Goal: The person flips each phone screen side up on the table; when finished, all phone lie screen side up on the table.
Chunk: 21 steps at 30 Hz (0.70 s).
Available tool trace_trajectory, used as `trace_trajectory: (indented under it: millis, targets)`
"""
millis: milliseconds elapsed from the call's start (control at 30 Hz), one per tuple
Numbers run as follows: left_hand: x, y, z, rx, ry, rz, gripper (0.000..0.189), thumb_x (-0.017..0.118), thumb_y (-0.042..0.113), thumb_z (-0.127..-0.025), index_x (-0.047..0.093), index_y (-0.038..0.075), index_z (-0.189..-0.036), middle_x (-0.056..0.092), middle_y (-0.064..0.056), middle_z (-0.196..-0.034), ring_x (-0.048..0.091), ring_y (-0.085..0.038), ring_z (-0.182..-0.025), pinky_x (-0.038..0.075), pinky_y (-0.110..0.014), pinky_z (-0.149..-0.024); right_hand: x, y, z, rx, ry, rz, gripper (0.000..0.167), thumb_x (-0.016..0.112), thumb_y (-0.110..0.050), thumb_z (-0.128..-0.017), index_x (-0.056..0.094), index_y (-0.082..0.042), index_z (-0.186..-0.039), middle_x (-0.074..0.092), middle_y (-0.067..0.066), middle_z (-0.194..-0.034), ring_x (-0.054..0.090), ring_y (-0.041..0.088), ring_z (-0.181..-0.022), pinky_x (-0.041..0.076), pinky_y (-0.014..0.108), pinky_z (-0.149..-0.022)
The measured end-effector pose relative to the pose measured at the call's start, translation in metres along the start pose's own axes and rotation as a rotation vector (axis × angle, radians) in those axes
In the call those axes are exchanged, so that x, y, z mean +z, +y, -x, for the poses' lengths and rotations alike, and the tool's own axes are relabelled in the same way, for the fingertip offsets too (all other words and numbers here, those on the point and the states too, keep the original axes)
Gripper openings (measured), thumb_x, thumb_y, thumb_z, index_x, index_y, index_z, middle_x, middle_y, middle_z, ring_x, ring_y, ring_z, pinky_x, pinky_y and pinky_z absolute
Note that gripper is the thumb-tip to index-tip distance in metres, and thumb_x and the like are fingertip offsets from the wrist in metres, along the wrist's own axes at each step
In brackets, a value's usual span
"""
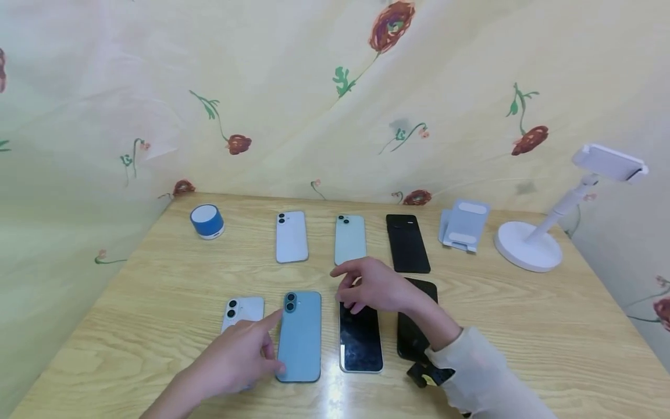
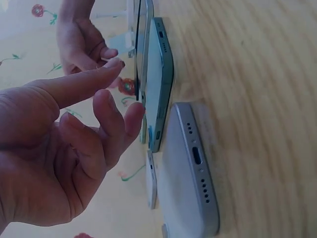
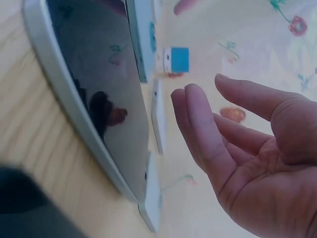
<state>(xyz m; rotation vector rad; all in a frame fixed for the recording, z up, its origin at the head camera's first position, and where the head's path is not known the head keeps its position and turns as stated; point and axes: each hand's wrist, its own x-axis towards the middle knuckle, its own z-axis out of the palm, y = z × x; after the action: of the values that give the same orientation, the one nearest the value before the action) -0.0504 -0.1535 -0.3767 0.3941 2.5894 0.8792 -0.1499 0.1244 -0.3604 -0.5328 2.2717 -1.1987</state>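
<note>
Fingers apart, gripping nothing, the left hand (image 1: 238,355) hangs at the near-centre blue phone's (image 1: 300,346) left edge; the right hand (image 1: 374,285), likewise loose, hovers over the black-screened phone (image 1: 362,349) rightward. A low fingertip could knock either askew.

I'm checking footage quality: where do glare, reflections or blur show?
Head: bright glare on the table, near the lower ends of the blue phone and dark-screened phone; left wrist: soft, blurred wood grain; right wrist: reflections in that phone's screen, and a blurred dark shape lower left.
</note>
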Motion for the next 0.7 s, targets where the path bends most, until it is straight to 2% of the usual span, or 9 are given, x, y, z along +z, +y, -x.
trace_trajectory:
  millis: [167,433,567,700]
  targets:
    - [0.008,-0.001,0.002,-0.019,0.011,0.000,0.104,0.094,0.020,-0.078,0.036,-0.005,-0.161,0.059,0.008,-0.076,0.051,-0.012,-0.067,0.042,-0.026,-0.059,0.014,-0.003,-0.016,0.029,-0.048,0.002,0.048,0.071,-0.007,-0.100,0.058,0.006,-0.144,0.069,0.010,-0.096,0.076,0.019,-0.072,0.065,0.033,-0.067]
    - [0.017,-0.001,-0.002,-0.012,-0.008,0.011,0.112,0.097,0.019,-0.073,0.032,-0.011,-0.160,0.056,0.003,-0.073,0.049,-0.014,-0.063,0.038,-0.024,-0.055,0.032,-0.002,-0.030,0.122,-0.054,0.017,0.052,0.071,-0.004,-0.098,0.056,0.004,-0.147,0.066,0.010,-0.096,0.073,0.017,-0.065,0.064,0.031,-0.062]
    - [0.020,-0.001,-0.005,-0.027,-0.005,-0.019,0.114,0.098,0.020,-0.072,0.032,-0.011,-0.160,0.056,0.002,-0.075,0.052,-0.014,-0.067,0.043,-0.026,-0.059,0.036,-0.001,-0.034,0.125,-0.057,0.017,0.050,0.071,-0.002,-0.098,0.058,0.004,-0.145,0.066,0.010,-0.092,0.072,0.016,-0.063,0.063,0.031,-0.060]
    - [0.022,-0.003,-0.008,-0.052,-0.014,-0.062,0.115,0.098,0.021,-0.071,0.032,-0.011,-0.160,0.061,-0.001,-0.081,0.058,-0.018,-0.078,0.052,-0.034,-0.070,0.039,-0.002,-0.037,0.112,-0.064,0.034,0.046,0.069,0.000,-0.098,0.061,0.005,-0.142,0.067,0.009,-0.087,0.071,0.015,-0.059,0.063,0.031,-0.059]
